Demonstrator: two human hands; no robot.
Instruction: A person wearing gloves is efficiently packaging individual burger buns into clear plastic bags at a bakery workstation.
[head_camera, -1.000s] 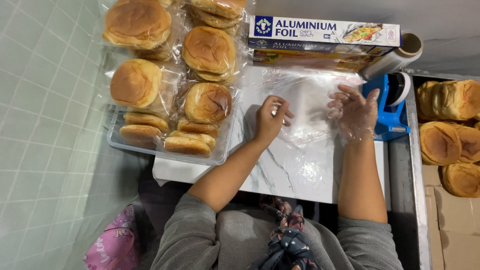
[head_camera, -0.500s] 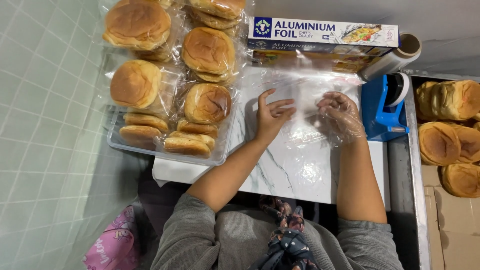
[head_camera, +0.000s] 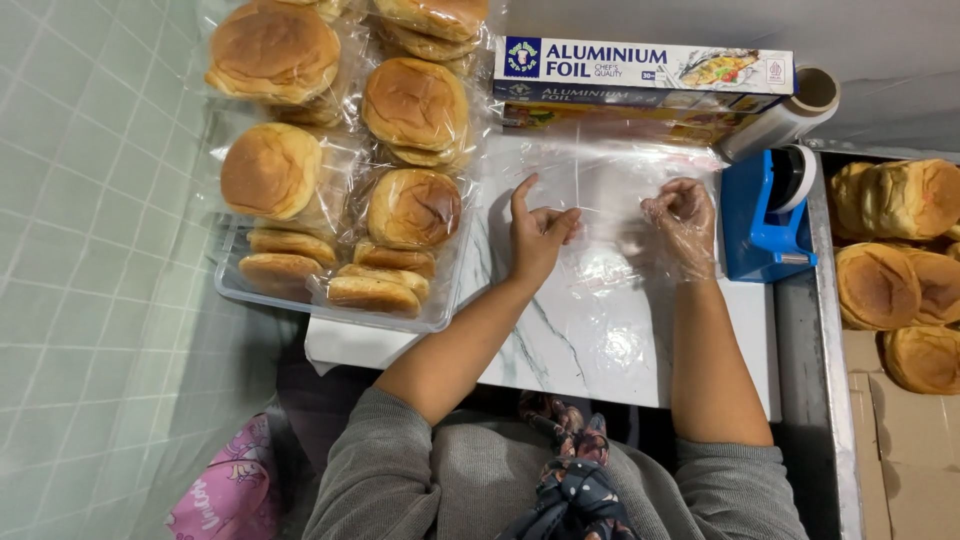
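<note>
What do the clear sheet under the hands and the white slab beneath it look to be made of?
Clear sheet: thin plastic film, glossy; it wrinkles, glints and shows the surface below. White grey-veined slab: marble or a marble-look laminate, smooth; the veining alone cannot settle which.

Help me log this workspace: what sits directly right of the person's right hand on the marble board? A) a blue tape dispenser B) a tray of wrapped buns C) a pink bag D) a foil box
A: the blue tape dispenser stands just right of the right hand, at the marble board's edge.

Long blue-and-white foil box (head_camera: 640, 75) at table's back, possibly another beneath, bagged buns (head_camera: 340, 160) left
</note>
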